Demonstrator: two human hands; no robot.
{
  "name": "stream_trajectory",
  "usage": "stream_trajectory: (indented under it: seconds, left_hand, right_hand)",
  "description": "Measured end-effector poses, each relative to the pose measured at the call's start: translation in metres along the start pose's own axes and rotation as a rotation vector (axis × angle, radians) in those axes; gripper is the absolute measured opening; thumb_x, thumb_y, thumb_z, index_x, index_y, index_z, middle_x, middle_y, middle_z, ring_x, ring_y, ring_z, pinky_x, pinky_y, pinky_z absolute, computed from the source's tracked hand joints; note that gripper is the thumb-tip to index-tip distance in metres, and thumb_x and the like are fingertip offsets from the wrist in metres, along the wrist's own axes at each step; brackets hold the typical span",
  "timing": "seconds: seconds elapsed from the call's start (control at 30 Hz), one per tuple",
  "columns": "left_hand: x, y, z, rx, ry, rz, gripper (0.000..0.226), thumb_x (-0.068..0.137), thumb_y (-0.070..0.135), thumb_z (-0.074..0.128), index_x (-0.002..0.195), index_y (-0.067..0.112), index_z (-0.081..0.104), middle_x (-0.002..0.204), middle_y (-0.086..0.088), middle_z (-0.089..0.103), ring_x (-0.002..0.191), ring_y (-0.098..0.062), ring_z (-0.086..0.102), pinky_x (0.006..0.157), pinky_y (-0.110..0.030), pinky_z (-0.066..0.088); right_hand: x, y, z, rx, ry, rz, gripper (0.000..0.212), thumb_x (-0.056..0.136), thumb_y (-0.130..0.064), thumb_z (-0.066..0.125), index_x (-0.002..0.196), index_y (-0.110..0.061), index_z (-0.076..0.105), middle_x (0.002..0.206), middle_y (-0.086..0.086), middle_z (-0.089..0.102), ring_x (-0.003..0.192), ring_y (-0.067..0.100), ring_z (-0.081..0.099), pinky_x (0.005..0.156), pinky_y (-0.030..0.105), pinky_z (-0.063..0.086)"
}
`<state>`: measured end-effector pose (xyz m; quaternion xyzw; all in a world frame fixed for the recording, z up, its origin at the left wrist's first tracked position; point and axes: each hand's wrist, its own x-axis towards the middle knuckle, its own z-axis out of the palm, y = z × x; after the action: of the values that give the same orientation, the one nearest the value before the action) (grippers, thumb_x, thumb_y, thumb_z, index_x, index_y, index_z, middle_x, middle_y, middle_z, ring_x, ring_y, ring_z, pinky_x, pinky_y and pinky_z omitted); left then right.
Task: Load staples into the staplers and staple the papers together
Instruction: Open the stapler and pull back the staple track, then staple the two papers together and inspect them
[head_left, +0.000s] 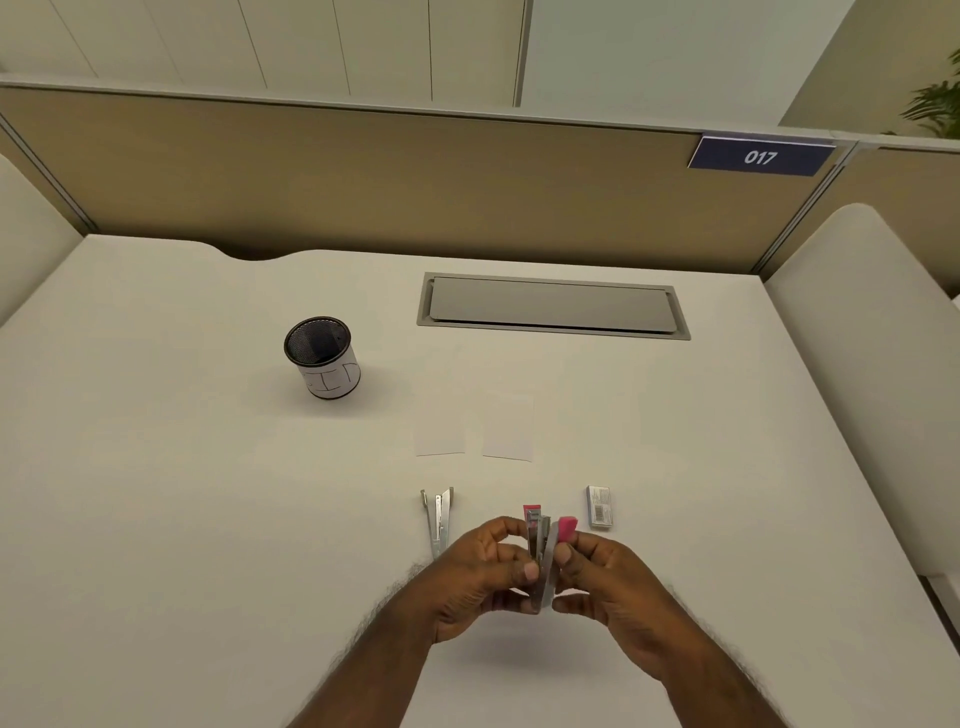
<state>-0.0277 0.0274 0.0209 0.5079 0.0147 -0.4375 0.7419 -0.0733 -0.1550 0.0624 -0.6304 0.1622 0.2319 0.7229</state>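
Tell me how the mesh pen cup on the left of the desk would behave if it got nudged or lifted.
The mesh pen cup looks empty, so it is probably light and would slide on the smooth desk. It already appears to lean, so a push near its rim might tip it; being round, it could then roll. Its paper wrap may give a fair grip.

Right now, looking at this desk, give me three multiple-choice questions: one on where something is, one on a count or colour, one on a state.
1. Where is the staple box?
A. right of the hands
B. inside the mesh cup
C. on the papers

2. How many papers lie on the desk?
A. one
B. two
C. four

3. The pink stapler is:
A. lying untouched
B. closed flat
C. held open

Answers: 1 A, it lies right of the right hand. 2 B, two sheets side by side. 3 C, the left hand and right hand hold it spread open.
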Motion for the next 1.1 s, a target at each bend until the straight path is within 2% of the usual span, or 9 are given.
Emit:
stream_trajectory:
  seconds: [0.1, 0.2, 0.43, 0.5, 0.57, 0.63, 0.77, 0.93, 1.1]
  left_hand:
    - [0.000, 0.002, -0.001, 0.036, 0.002, -0.041, 0.045, 0.084, 0.019, 0.075, 0.124, 0.008, 0.056, 0.112, -0.022, 0.070, 0.095, -0.031, 0.069, 0.082, -0.039, 0.058]
    - [0.002, 0.006, -0.003, 0.048, 0.038, -0.046, 0.032, 0.092, 0.022, 0.066, 0.121, 0.009, 0.060, 0.117, -0.016, 0.069, 0.099, -0.029, 0.068, 0.087, -0.040, 0.057]
    - [0.022, 0.032, -0.009, 0.285, 0.545, 0.176, 0.014, 0.094, 0.010, 0.058, 0.102, 0.020, 0.064, 0.102, -0.011, 0.070, 0.082, -0.020, 0.070, 0.068, -0.028, 0.060]
    - [0.033, 0.039, -0.013, 0.457, 0.644, 0.240, 0.015, 0.093, 0.012, 0.057, 0.100, 0.024, 0.063, 0.099, -0.003, 0.069, 0.084, -0.017, 0.068, 0.070, -0.027, 0.059]
    - [0.045, 0.044, -0.018, 0.704, 0.721, 0.312, 0.017, 0.093, 0.013, 0.057, 0.105, 0.023, 0.064, 0.100, 0.007, 0.067, 0.086, -0.009, 0.063, 0.071, -0.015, 0.051]
    - [0.056, 0.048, -0.024, 0.876, 0.737, 0.362, 0.023, 0.092, 0.010, 0.056, 0.111, 0.020, 0.063, 0.106, 0.006, 0.065, 0.091, -0.009, 0.060, 0.074, -0.012, 0.044]
    - [0.077, 0.045, -0.035, 1.166, 0.737, 0.361, 0.031, 0.091, 0.016, 0.060, 0.121, 0.021, 0.060, 0.121, 0.002, 0.060, 0.113, -0.019, 0.055, 0.095, -0.031, 0.045]
    - [0.095, 0.040, -0.045, 1.568, 0.687, 0.368, 0.042, 0.089, 0.026, 0.060, 0.130, 0.019, 0.056, 0.137, -0.001, 0.053, 0.129, -0.024, 0.044, 0.102, -0.037, 0.034]
    - [0.110, 0.038, -0.049, 1.756, 0.621, 0.338, 0.045, 0.091, 0.037, 0.060, 0.130, 0.014, 0.057, 0.143, -0.005, 0.050, 0.139, -0.029, 0.036, 0.112, -0.048, 0.023]
  right_hand:
    - [0.003, 0.001, 0.000, -0.072, 0.059, 0.004, 0.040, 0.079, -0.046, 0.067, 0.106, -0.018, 0.074, 0.094, 0.005, 0.075, 0.081, 0.016, 0.064, 0.071, 0.026, 0.054]
    - [0.009, 0.004, 0.002, -0.154, 0.140, 0.017, 0.035, 0.082, -0.045, 0.066, 0.103, -0.019, 0.074, 0.096, -0.001, 0.076, 0.095, 0.018, 0.068, 0.071, 0.026, 0.053]
    - [0.033, 0.021, 0.020, -0.309, 0.324, 0.039, 0.020, 0.083, -0.036, 0.073, 0.091, -0.018, 0.074, 0.088, -0.002, 0.074, 0.084, 0.017, 0.067, 0.057, 0.018, 0.051]
    - [0.043, 0.027, 0.025, -0.324, 0.374, 0.037, 0.019, 0.078, -0.035, 0.078, 0.086, -0.018, 0.072, 0.088, -0.001, 0.073, 0.080, 0.018, 0.068, 0.061, 0.025, 0.058]
    - [0.053, 0.035, 0.029, -0.424, 0.457, 0.027, 0.021, 0.076, -0.037, 0.080, 0.084, -0.020, 0.070, 0.093, -0.003, 0.070, 0.081, 0.019, 0.068, 0.073, 0.035, 0.061]
    - [0.061, 0.042, 0.033, -0.561, 0.546, 0.006, 0.023, 0.076, -0.040, 0.079, 0.084, -0.023, 0.067, 0.098, -0.006, 0.064, 0.086, 0.016, 0.065, 0.081, 0.031, 0.056]
    - [0.066, 0.049, 0.037, -0.733, 0.620, -0.091, 0.019, 0.080, -0.043, 0.073, 0.082, -0.028, 0.063, 0.094, -0.008, 0.063, 0.076, 0.007, 0.055, 0.072, 0.018, 0.044]
    - [0.067, 0.061, 0.041, -0.942, 0.637, -0.142, 0.029, 0.090, -0.052, 0.056, 0.086, -0.023, 0.060, 0.092, -0.004, 0.062, 0.078, 0.014, 0.059, 0.071, 0.028, 0.050]
    - [0.070, 0.073, 0.045, -1.048, 0.596, -0.128, 0.036, 0.091, -0.050, 0.053, 0.115, -0.023, 0.059, 0.117, -0.006, 0.060, 0.101, 0.011, 0.061, 0.086, 0.019, 0.049]
